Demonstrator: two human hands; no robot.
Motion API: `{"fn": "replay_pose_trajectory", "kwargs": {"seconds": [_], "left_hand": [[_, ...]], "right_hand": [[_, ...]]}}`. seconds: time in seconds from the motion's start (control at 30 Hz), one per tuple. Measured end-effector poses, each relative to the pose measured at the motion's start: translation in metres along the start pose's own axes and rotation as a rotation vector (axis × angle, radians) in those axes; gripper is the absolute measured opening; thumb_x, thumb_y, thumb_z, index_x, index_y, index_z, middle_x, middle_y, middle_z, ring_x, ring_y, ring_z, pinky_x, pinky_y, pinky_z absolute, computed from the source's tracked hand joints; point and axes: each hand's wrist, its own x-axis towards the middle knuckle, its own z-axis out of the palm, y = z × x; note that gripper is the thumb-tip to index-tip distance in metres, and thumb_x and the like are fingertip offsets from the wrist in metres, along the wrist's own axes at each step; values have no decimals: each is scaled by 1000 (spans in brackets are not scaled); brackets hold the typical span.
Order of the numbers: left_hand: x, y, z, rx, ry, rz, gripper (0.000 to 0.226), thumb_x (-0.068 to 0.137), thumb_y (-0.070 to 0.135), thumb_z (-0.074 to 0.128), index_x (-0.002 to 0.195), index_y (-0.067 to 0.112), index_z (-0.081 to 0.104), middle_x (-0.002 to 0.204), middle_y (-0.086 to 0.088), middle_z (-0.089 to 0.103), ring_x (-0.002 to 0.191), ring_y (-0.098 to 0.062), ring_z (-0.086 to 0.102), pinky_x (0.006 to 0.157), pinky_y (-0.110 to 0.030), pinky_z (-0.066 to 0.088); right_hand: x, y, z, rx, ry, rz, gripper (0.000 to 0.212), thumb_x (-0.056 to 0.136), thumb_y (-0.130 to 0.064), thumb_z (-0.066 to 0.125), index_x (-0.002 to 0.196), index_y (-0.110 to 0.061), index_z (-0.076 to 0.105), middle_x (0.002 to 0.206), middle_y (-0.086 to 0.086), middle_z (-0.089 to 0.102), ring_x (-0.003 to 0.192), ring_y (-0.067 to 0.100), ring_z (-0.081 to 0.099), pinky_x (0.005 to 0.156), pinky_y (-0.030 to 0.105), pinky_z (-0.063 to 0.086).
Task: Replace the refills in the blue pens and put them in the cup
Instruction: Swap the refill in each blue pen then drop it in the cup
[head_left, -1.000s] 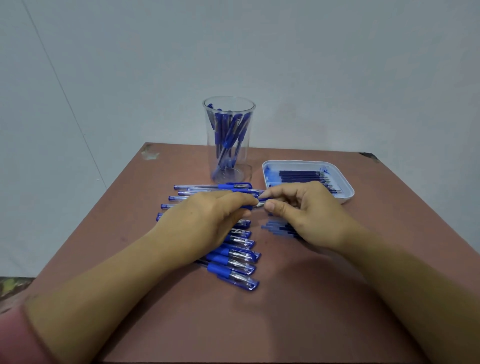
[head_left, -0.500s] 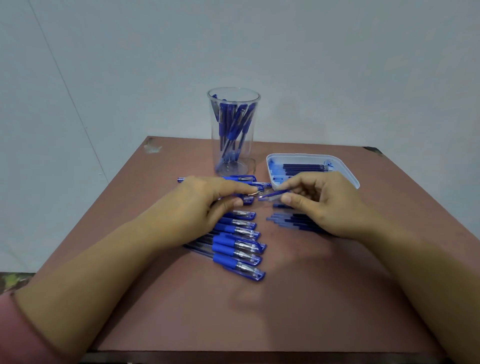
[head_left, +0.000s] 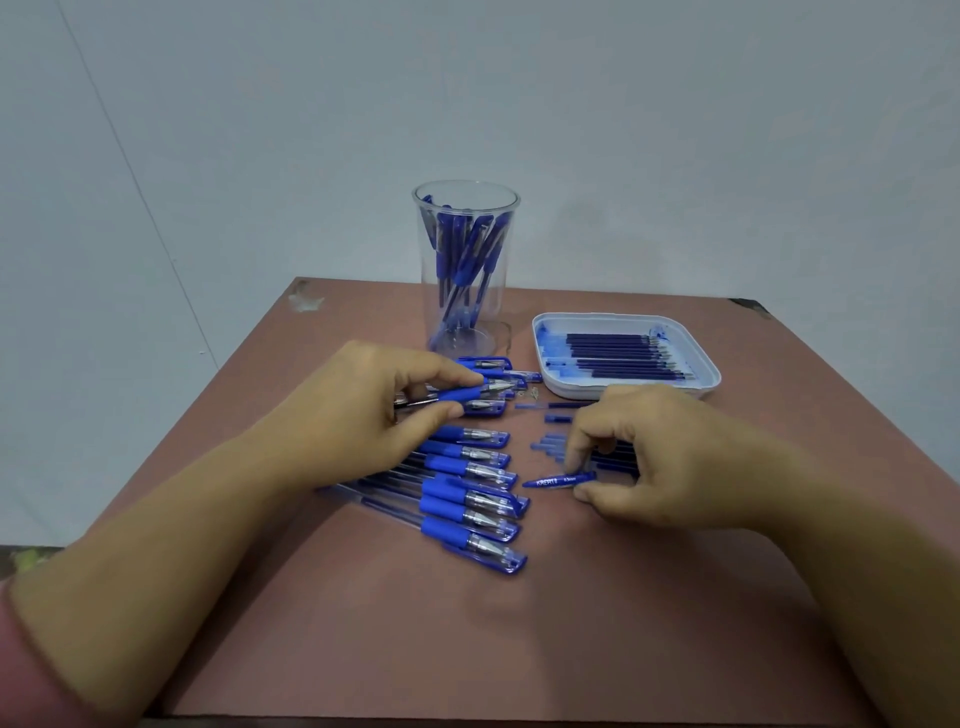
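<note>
My left hand (head_left: 374, 415) grips an uncapped blue pen (head_left: 467, 391) by its rubber grip, tip pointing right, just above a row of several capped blue pens (head_left: 467, 493) on the table. My right hand (head_left: 660, 457) pinches a blue pen cap (head_left: 558, 480) low over the table, beside a small pile of loose refills (head_left: 550, 447) partly hidden under its fingers. A tall clear cup (head_left: 465, 270) with several blue pens stands at the back. To its right a white tray (head_left: 701, 384) holds several dark blue refills (head_left: 618, 356).
The brown table (head_left: 519, 623) ends at a near edge at the bottom of the view and a far edge against a pale wall. A chipped spot (head_left: 306, 301) marks the far left corner. A loose refill (head_left: 556, 404) lies in front of the tray.
The hands have drawn apart. My right hand pulled the cap off the pen and carried it down and to the right; my left hand keeps the uncapped pen.
</note>
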Motion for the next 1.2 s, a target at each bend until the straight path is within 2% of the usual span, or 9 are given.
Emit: {"fn": "replay_pose_trajectory", "kwargs": {"seconds": [0.2, 0.3, 0.4, 0.53, 0.67, 0.8, 0.93, 1.03, 1.2], "left_hand": [[0, -2, 3, -30, -27, 64, 28, 88, 33, 69, 116, 36, 69, 98, 33, 65, 90, 12, 63, 78, -8, 47], [0, -4, 5, -1, -16, 67, 30, 87, 41, 65, 116, 37, 69, 101, 22, 71, 83, 1, 67, 73, -21, 53], [0, -4, 6, 28, -2, 82, 34, 86, 50, 58, 115, 37, 70, 100, 19, 72, 81, 3, 67, 70, -24, 52], [0, 0, 9, 31, -12, 108, 36, 87, 52, 53, 116, 36, 69, 101, 19, 72, 81, 1, 67, 70, -19, 52], [-2, 5, 11, 24, -5, 116, 36, 88, 49, 53, 114, 32, 71, 99, 18, 73, 79, 0, 67, 69, -23, 52], [-2, 8, 12, -2, 15, 101, 27, 89, 41, 60, 112, 33, 72, 93, 22, 71, 68, 7, 61, 63, -10, 44], [-1, 7, 11, -16, 17, 70, 26, 88, 35, 64, 113, 36, 71, 96, 19, 73, 69, -1, 64, 64, -16, 48], [-1, 8, 11, 17, 27, 86, 27, 88, 39, 62, 114, 37, 70, 99, 21, 72, 67, 3, 61, 64, -8, 43], [-1, 5, 13, 55, 28, 92, 37, 88, 51, 50, 114, 35, 70, 99, 16, 73, 73, -8, 68, 65, -31, 55]], "right_hand": [[1, 2, 3, -87, 23, -44, 16, 77, -43, 67, 89, -33, 67, 85, -21, 61, 86, 3, 54, 76, 25, 46], [4, 0, 7, 13, 250, -66, 15, 76, -40, 68, 84, -28, 64, 81, -15, 61, 80, 8, 56, 70, 23, 45], [14, -2, 16, 64, 392, -2, 25, 85, -50, 56, 95, -29, 64, 86, -16, 59, 85, 6, 56, 71, 15, 42], [24, -7, 26, 65, 338, -6, 34, 93, -46, 46, 98, -23, 71, 84, -11, 63, 83, 7, 55, 75, 21, 43], [26, -7, 29, 128, 371, 7, 18, 92, -31, 61, 96, -18, 73, 85, -6, 68, 80, 9, 61, 73, 25, 47], [26, -12, 31, 224, 370, 41, 6, 89, -21, 66, 94, -24, 68, 81, -8, 66, 77, 10, 60, 70, 22, 49], [25, -12, 31, 247, 395, 43, 13, 87, -26, 69, 100, -26, 66, 85, -14, 65, 83, 7, 61, 73, 19, 51], [23, -11, 28, 290, 399, 63, 21, 90, -35, 63, 108, -27, 67, 89, -14, 66, 85, 4, 63, 74, 18, 51], [25, -10, 29, 227, 411, 14, 11, 85, -22, 72, 95, -24, 69, 88, -13, 67, 84, 5, 64, 75, 18, 51]]}}
